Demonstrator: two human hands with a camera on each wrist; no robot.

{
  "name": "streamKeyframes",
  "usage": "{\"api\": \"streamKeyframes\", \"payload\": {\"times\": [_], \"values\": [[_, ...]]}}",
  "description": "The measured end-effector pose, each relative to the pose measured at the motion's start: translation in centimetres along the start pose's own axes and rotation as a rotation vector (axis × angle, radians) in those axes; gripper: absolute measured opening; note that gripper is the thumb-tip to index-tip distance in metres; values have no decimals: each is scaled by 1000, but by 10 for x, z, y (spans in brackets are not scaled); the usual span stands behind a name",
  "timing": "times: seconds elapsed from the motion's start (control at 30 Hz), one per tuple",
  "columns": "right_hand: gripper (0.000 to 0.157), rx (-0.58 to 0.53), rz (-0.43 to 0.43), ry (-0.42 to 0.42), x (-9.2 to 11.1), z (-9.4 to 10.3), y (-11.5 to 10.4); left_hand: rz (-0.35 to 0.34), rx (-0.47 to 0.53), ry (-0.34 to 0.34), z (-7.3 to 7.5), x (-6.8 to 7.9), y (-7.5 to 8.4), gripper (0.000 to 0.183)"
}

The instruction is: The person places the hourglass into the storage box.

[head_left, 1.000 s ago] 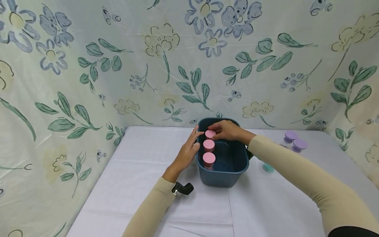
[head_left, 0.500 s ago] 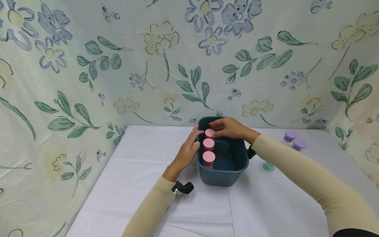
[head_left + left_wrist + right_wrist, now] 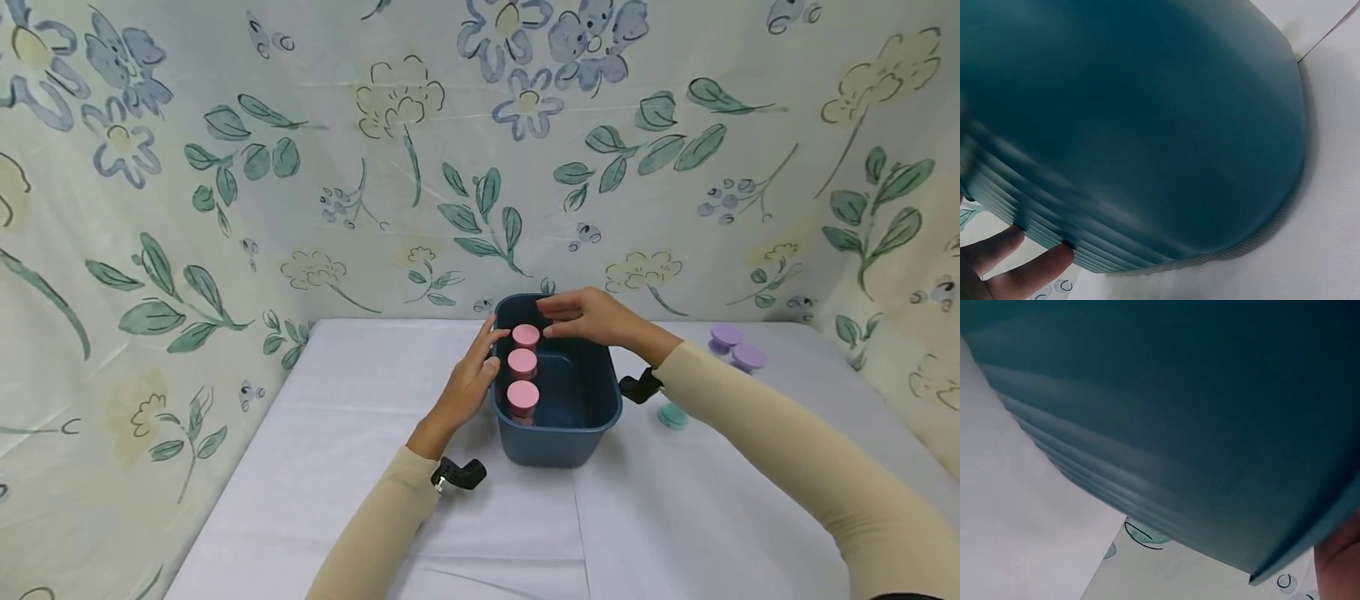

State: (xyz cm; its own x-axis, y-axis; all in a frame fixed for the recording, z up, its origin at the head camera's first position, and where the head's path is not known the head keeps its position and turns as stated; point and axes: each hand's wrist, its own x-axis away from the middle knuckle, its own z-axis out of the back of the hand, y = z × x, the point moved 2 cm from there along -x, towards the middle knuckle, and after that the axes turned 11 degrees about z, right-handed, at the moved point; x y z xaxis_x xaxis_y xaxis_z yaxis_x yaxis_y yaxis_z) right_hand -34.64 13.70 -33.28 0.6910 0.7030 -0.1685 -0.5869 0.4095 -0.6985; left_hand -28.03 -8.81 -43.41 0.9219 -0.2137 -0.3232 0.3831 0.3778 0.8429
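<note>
A dark blue plastic bin (image 3: 556, 446) stands on the table. Along its left wall runs a row of three small pink-lidded jars: a far jar (image 3: 526, 335), a middle jar (image 3: 522, 362) and a near jar (image 3: 522, 395). My left hand (image 3: 467, 383) lies along the bin's left side, fingers extended at the rim. In the left wrist view, its fingertips (image 3: 1060, 257) meet the bin's ribbed outer wall. My right hand (image 3: 592, 317) hovers over the bin's far right part, holding nothing. Its fingertips are just right of the far jar.
Right of the bin, two purple-lidded jars (image 3: 748, 357) sit near the table's back edge. A teal-lidded item (image 3: 672, 415) lies nearer, beside my right forearm. A flowered cloth (image 3: 420, 208) hangs behind the white-covered table (image 3: 360, 433).
My right hand has let go of the far pink-lidded jar and moved up and to the right. My left hand stays at the bin's side. The head view has shifted slightly.
</note>
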Motion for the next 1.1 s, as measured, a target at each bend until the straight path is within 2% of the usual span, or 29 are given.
{"api": "streamKeyframes", "payload": {"times": [0.23,0.43,0.57,0.63,0.8,0.83,1.1], "values": [[60,-29,-25,64,17,12,-6,18,-40,1,-2,-1,-1,46],[62,-84,-40,140,31,24,-7,-9,-45,11,1,-1,2,48],[62,-70,-69,191,40,33,-5,-12,-41,10,2,-2,1,49],[61,-59,-75,215,45,36,-4,-12,-31,8,4,0,7,47],[59,-24,-78,264,60,44,-3,-1,-34,11,3,0,4,47],[58,-18,-78,271,62,45,-3,-2,-39,15,2,-1,-2,48],[57,38,-80,319,80,48,0,11,-40,18,-1,-1,-2,48]]}}
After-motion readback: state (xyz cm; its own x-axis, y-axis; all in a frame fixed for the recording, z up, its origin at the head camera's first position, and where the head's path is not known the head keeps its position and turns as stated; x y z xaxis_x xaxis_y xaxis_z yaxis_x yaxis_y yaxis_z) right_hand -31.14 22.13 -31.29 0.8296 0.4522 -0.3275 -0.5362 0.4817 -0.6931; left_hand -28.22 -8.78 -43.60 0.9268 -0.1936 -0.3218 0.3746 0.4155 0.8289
